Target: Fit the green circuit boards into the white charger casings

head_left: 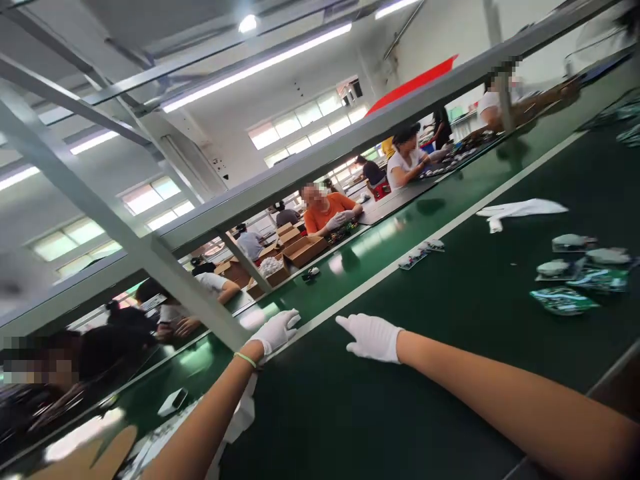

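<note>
My left hand [276,332], in a white glove with a green band at the wrist, hovers by the pale dividing strip [370,283]. Its fingers point right, slightly bent and apart, and nothing shows in them. Across a small gap, my right hand [374,337], also white-gloved, is over the dark work surface [320,413] with fingers stretched left and thumb apart. It too looks unladen. Beyond both hands, a small board with white parts [421,254] lies beside the strip. Off to the right are several green circuit boards [564,301], some bearing round white parts [574,243].
A limp white cloth [530,209] lies at the right. A small dark part [311,274] rests on the green belt [350,257]. A white box-like piece [173,402] is at lower left. A slanting metal post [195,287] stands near my left hand. Co-workers sit across the belt.
</note>
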A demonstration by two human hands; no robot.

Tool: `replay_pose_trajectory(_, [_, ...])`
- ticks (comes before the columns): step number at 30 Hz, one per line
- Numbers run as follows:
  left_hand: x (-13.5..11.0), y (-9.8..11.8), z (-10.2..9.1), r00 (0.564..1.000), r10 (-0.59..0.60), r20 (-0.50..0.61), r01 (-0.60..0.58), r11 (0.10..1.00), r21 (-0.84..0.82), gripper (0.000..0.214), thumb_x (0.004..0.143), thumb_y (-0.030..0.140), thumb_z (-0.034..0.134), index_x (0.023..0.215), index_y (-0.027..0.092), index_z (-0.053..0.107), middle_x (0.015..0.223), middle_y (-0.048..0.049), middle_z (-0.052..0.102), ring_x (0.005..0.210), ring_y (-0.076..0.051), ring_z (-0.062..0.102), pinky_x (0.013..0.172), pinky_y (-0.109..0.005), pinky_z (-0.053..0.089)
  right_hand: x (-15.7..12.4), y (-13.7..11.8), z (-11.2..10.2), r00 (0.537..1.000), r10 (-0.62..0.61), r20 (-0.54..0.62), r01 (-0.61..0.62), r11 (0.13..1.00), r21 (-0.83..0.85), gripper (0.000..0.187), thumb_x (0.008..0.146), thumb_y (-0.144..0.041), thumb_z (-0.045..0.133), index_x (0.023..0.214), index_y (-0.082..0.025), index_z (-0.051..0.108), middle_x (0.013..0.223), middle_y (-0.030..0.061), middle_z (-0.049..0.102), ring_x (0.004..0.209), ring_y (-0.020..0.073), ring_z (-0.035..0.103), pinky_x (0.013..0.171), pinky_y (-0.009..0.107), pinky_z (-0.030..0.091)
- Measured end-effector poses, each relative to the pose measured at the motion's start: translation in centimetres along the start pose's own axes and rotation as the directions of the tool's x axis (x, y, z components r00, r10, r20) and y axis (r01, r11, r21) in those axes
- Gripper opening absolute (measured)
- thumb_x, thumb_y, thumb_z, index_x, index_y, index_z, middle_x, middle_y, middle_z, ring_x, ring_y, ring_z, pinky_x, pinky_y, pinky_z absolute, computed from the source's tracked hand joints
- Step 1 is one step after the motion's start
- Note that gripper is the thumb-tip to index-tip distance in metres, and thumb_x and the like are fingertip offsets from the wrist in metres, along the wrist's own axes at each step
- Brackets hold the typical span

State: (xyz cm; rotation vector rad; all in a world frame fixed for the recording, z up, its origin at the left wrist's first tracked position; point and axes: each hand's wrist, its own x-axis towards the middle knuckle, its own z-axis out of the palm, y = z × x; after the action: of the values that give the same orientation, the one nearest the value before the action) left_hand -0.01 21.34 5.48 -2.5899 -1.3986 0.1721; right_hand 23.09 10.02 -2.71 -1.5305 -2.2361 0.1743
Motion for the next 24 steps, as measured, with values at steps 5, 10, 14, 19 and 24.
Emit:
replay_pose_trajectory(5, [-14.4,-2.7,-2.2,0.996,-0.084,0.038,0.085,0.995,-0.042,0.052,0.087,0.039,0.056,0.135,0.025,0.045,0.138,-0.0052,0.051,0.123,-0.022,0.050,0.107,-0.036,0.038,0.3,1.2,0.9,1.000,0.007,0.022,-0.008,0.997,0.080,0.062,0.084,-0.026,0.052,0.141,-0.005,0.039,0.121,0.0248,0.059,0.111,0.0384,0.057,0.094,0.048,0.044])
replay_pose_trajectory(10, [-27.9,-5.1,-1.0,0.873,-0.483,-0.073,0.484,0.875,0.005,0.062,0.086,0.053,0.046,0.135,0.015,0.045,0.133,-0.0159,0.053,0.121,-0.035,0.050,0.102,-0.049,0.040,0.7,2.7,1.9,0.998,0.030,0.047,-0.038,0.984,0.174,0.065,0.085,-0.034,0.048,0.143,-0.009,0.036,0.126,0.0172,0.059,0.115,0.0319,0.057,0.100,0.044,0.043])
replay_pose_trajectory(14, [-34.1,-7.1,2.9,0.726,-0.669,-0.155,0.675,0.738,-0.024,0.062,0.085,0.051,0.045,0.134,0.013,0.045,0.129,-0.0174,0.055,0.120,-0.035,0.052,0.102,-0.048,0.040,0.3,3.4,2.2,0.995,0.079,0.055,-0.089,0.972,0.216,0.065,0.087,-0.041,0.044,0.144,-0.011,0.034,0.131,0.0149,0.057,0.119,0.0286,0.055,0.104,0.042,0.039])
replay_pose_trajectory(19, [-36.5,-8.4,6.6,0.623,-0.758,-0.194,0.751,0.649,-0.120,0.059,0.083,0.051,0.047,0.127,0.012,0.052,0.129,-0.0158,0.057,0.120,-0.032,0.053,0.104,-0.044,0.039,0.0,4.1,2.4,0.993,0.098,0.060,-0.110,0.965,0.238,0.063,0.088,-0.042,0.040,0.143,-0.012,0.032,0.134,0.0148,0.055,0.123,0.0263,0.052,0.106,0.038,0.038])
replay_pose_trajectory(24, [-36.4,-8.1,7.2,0.619,-0.758,-0.205,0.740,0.650,-0.174,0.050,0.083,0.050,0.047,0.122,0.019,0.058,0.129,-0.0112,0.058,0.119,-0.029,0.054,0.102,-0.040,0.042,0.4,5.0,3.0,0.994,0.092,0.051,-0.101,0.966,0.237,0.062,0.087,-0.042,0.042,0.141,-0.012,0.036,0.133,0.0160,0.056,0.122,0.0269,0.053,0.105,0.036,0.039])
